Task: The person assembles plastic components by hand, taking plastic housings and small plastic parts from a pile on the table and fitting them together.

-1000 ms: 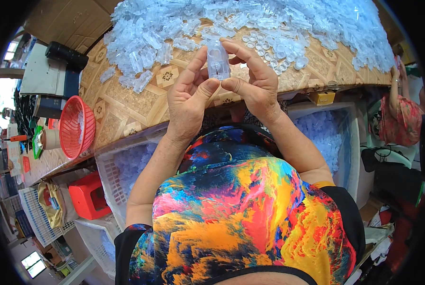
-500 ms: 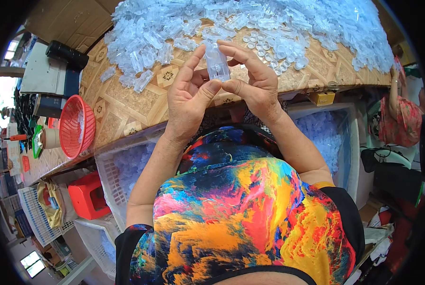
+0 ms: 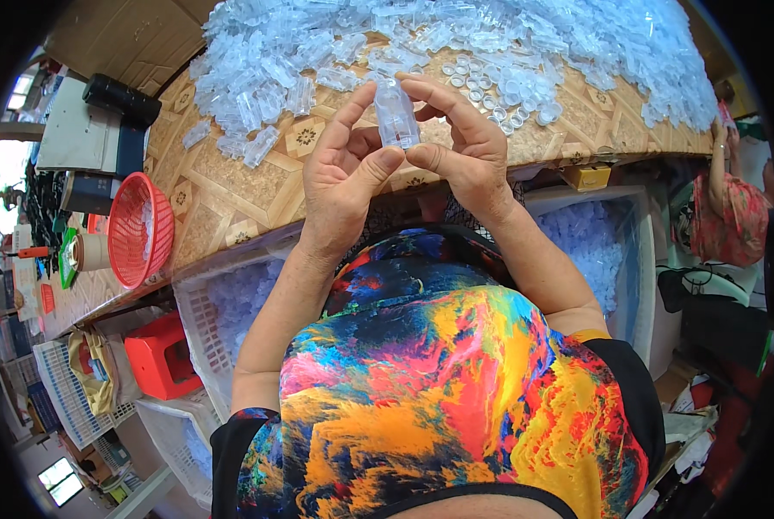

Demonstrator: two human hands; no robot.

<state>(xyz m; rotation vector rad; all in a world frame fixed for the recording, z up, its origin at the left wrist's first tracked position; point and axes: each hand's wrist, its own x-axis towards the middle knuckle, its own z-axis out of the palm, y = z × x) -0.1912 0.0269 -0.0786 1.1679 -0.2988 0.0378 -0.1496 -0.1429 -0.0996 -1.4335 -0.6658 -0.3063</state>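
Observation:
Between my two hands, above the near edge of the table, I hold a clear plastic case (image 3: 395, 114) upright. My left hand (image 3: 345, 169) grips its left side, thumb at the lower corner and fingertip at the top. My right hand (image 3: 465, 156) grips the right side in the same way. A small reddish speck shows near the lower end of the case. Beyond my hands lies a big heap of clear plastic pieces (image 3: 525, 35). Several small clear round caps (image 3: 473, 80) lie loose to the right of the case.
A red plastic basket (image 3: 142, 232) sits at the table's left, near a black cylinder (image 3: 122, 99). White crates with clear pieces, one a white crate (image 3: 198, 320), stand below the table edge. A red stool (image 3: 157, 356) is lower left. Another person (image 3: 729, 216) is at far right.
The clear case has tilted slightly between my fingers. Both hands stay in nearly the same place and keep their grip.

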